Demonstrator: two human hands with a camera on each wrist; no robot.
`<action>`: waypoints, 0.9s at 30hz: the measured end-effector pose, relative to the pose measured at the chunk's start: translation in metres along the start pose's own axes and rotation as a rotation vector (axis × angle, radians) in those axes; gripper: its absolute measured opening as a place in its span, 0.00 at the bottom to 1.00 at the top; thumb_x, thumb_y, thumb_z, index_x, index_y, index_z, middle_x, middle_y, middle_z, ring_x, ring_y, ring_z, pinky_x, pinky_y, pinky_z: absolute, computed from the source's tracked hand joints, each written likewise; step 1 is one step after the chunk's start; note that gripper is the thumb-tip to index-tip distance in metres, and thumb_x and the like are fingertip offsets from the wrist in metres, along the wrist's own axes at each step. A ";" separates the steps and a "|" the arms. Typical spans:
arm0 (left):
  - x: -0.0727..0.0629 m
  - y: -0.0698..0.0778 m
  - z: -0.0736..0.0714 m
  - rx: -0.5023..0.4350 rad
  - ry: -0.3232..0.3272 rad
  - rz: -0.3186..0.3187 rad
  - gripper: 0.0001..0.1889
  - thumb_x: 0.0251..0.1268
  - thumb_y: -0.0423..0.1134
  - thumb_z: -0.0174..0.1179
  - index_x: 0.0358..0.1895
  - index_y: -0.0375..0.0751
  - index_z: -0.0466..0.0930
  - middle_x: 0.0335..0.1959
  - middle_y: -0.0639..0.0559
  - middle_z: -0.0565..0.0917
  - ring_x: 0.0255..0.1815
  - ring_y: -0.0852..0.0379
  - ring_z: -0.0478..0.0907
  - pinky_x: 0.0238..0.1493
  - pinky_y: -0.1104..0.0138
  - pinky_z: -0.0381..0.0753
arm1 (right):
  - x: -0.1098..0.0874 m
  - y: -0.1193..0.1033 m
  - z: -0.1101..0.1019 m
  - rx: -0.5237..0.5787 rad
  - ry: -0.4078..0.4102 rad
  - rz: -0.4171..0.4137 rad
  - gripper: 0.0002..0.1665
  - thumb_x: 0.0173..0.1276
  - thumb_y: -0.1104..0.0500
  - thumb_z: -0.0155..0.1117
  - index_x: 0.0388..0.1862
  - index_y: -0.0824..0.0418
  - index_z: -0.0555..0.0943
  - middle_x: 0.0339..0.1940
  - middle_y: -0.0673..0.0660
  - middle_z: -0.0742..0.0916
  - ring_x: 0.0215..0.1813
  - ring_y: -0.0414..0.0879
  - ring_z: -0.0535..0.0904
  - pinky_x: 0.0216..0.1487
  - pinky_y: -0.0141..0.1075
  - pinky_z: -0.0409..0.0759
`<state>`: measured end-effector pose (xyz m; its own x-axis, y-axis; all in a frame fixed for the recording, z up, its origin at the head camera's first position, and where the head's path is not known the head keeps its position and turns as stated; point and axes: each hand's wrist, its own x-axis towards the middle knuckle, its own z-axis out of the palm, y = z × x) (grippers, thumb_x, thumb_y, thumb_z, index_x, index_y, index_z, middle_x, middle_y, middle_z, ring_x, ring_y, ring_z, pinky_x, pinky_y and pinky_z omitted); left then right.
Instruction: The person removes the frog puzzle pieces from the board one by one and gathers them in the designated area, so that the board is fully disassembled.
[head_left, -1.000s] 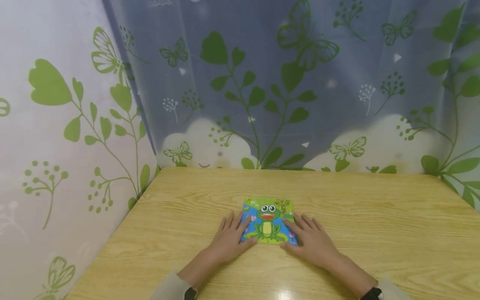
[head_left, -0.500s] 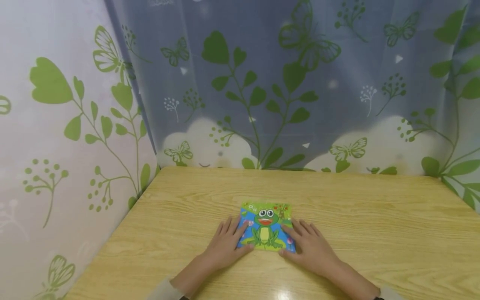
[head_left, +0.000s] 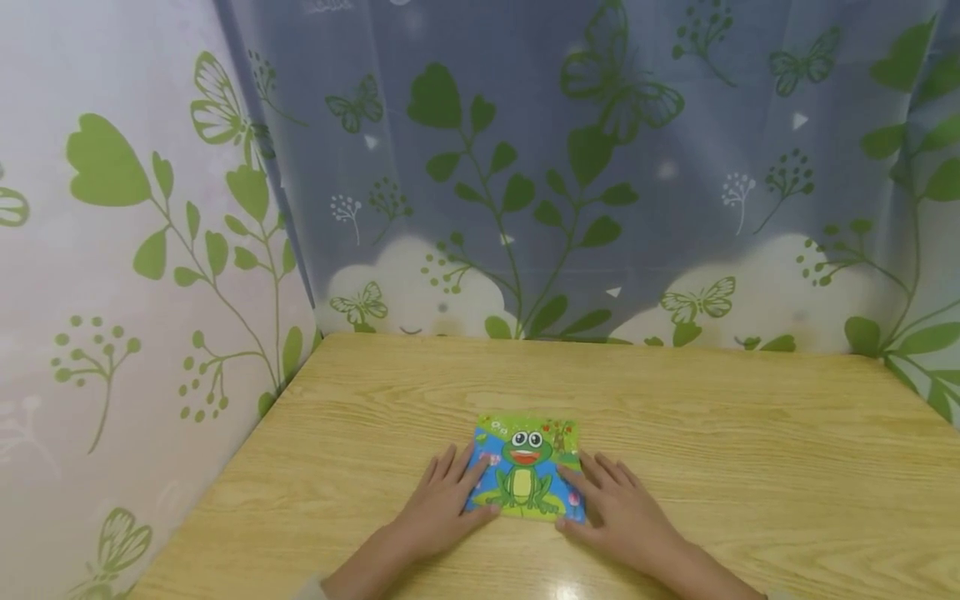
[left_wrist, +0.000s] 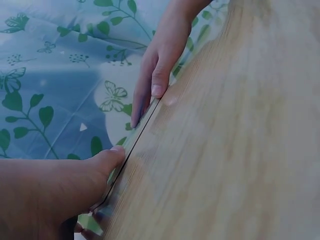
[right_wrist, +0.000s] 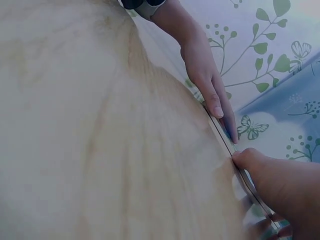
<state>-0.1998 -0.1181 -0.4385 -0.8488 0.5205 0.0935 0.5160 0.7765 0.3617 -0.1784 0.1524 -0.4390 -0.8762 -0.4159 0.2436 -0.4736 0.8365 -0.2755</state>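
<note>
A thin, flat frog picture board [head_left: 522, 483] lies face up on the table, with a green frog on blue and yellow-green. My left hand [head_left: 438, 508] rests on its left side, thumb at the near corner and forefinger over the picture. Opposite it, my right hand [head_left: 626, 517] touches the right side in the same way, its fingers fairly straight. The left wrist view shows the board's thin edge [left_wrist: 131, 145] low against the tabletop, with the left thumb [left_wrist: 114, 156] at it. In the right wrist view, the right thumb [right_wrist: 246, 157] touches that near edge.
The wood-grain table [head_left: 360, 400] extends around the board. A blue-grey curtain [head_left: 510, 167] with leaves and butterflies hangs at the table's back edge. Pale patterned cloth [head_left: 150, 333] stands along the left side.
The board has slid over the table toward the person and slightly left. Both hands have moved with it, keeping to its two sides.
</note>
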 end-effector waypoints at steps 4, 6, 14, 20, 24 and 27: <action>-0.007 0.000 -0.002 -0.009 0.000 0.009 0.38 0.66 0.64 0.41 0.71 0.42 0.54 0.71 0.39 0.48 0.70 0.36 0.39 0.64 0.45 0.39 | -0.003 -0.004 0.000 0.024 -0.015 0.006 0.43 0.60 0.28 0.48 0.65 0.55 0.70 0.66 0.65 0.67 0.66 0.65 0.57 0.62 0.60 0.51; -0.010 0.000 -0.003 -0.010 -0.004 0.007 0.38 0.65 0.64 0.41 0.71 0.42 0.54 0.71 0.39 0.48 0.70 0.36 0.39 0.64 0.44 0.40 | -0.004 -0.006 0.000 0.023 -0.016 0.003 0.43 0.60 0.28 0.49 0.65 0.54 0.70 0.66 0.65 0.67 0.66 0.65 0.57 0.62 0.60 0.51; -0.019 0.003 -0.005 -0.010 -0.038 -0.016 0.39 0.65 0.66 0.39 0.71 0.42 0.53 0.72 0.40 0.47 0.70 0.37 0.38 0.64 0.44 0.39 | -0.011 -0.011 0.000 0.023 -0.025 -0.003 0.43 0.61 0.29 0.49 0.65 0.55 0.69 0.66 0.65 0.67 0.66 0.65 0.57 0.62 0.59 0.52; -0.025 0.004 -0.007 -0.021 -0.061 -0.020 0.39 0.65 0.66 0.39 0.71 0.42 0.53 0.72 0.40 0.47 0.70 0.37 0.37 0.64 0.43 0.39 | -0.016 -0.015 -0.001 0.042 -0.035 -0.011 0.42 0.61 0.29 0.50 0.65 0.55 0.70 0.66 0.65 0.67 0.66 0.65 0.57 0.61 0.60 0.54; -0.027 0.005 -0.008 -0.040 -0.071 -0.019 0.39 0.65 0.65 0.40 0.71 0.41 0.53 0.72 0.40 0.47 0.70 0.37 0.37 0.64 0.43 0.39 | -0.017 -0.016 -0.001 0.049 -0.035 -0.013 0.42 0.60 0.29 0.50 0.65 0.55 0.70 0.65 0.65 0.68 0.66 0.66 0.57 0.59 0.62 0.55; -0.027 0.006 -0.010 -0.033 -0.069 -0.013 0.40 0.65 0.65 0.40 0.71 0.40 0.53 0.72 0.40 0.47 0.70 0.36 0.38 0.63 0.42 0.40 | -0.016 -0.017 -0.002 0.035 -0.034 -0.029 0.43 0.60 0.29 0.50 0.65 0.55 0.69 0.65 0.65 0.67 0.65 0.67 0.57 0.59 0.62 0.55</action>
<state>-0.1747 -0.1314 -0.4300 -0.8450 0.5342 0.0248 0.4996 0.7721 0.3928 -0.1558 0.1459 -0.4360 -0.8644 -0.4520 0.2202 -0.5010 0.8114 -0.3012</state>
